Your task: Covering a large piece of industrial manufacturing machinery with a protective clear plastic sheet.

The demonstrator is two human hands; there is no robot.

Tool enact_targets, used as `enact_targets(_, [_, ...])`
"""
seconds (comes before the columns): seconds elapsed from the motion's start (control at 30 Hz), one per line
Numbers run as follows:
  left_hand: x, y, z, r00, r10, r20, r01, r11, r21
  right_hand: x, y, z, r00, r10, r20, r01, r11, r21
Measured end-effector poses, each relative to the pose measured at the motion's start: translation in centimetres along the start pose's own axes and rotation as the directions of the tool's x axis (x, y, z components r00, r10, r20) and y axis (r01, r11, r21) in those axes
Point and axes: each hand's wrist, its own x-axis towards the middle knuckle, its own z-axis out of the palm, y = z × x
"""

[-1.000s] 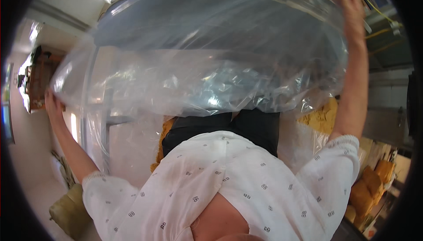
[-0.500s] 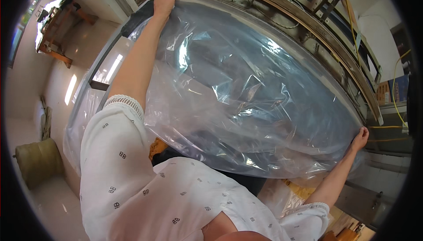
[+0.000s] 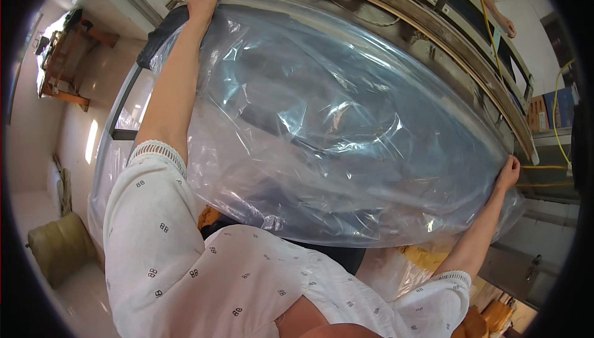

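Note:
A wide, clear plastic sheet (image 3: pixel 346 171) spreads in front of me, creased and shiny, with its far edge along a long machine bed (image 3: pixel 396 35). My left hand (image 3: pixel 203 1) is closed in a pinch on its far left corner, beside a dark cloth-like piece (image 3: pixel 162 36). At the right end, my right hand (image 3: pixel 508 174) pinches the sheet's other far corner, its fingers pressed together. Between the two hands the plastic is stretched out, while its near part hangs loosely in front of my body.
A long wooden-edged bar (image 3: pixel 458 56) runs behind the sheet. At the upper right, another person's hand (image 3: pixel 508 27) shows near yellow cables (image 3: pixel 557 131). An olive roll (image 3: pixel 62 248) stands on the floor at left, with an orange-brown wooden stand (image 3: pixel 65 78) farther back.
My left hand has moved left and my right hand slightly farther away, with the sheet drawn wider between them. Another person's arm has come into view at the upper right.

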Motion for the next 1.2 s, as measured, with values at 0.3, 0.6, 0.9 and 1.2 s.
enact_targets(0.3, [0.5, -0.4, 0.1, 0.984, -0.112, -0.135, 0.112, 0.994, -0.009, 0.2, -0.2, -1.0, 0.988, 0.066, -0.136, -0.096, 0.97, -0.225])
enact_targets(0.6, [1.2, -2.0, -2.3, 0.933, -0.35, -0.082, 0.238, 0.772, -0.59, -0.7, -3.7, -1.1, 0.988, 0.129, -0.086, -0.138, 0.985, -0.102])
enact_targets(0.9, [-1.0, 2.0, -1.8, 0.995, -0.038, -0.097, 0.095, 0.713, 0.694, 0.9, -0.7, -1.9, 0.942, 0.334, 0.019, -0.333, 0.931, 0.147])
enact_targets(1.2, [-2.9, 4.9, -13.0, 0.996, -0.068, 0.064, 0.087, 0.93, -0.358, -10.6, -6.3, -7.5, 0.963, -0.257, 0.08, 0.238, 0.674, -0.7])
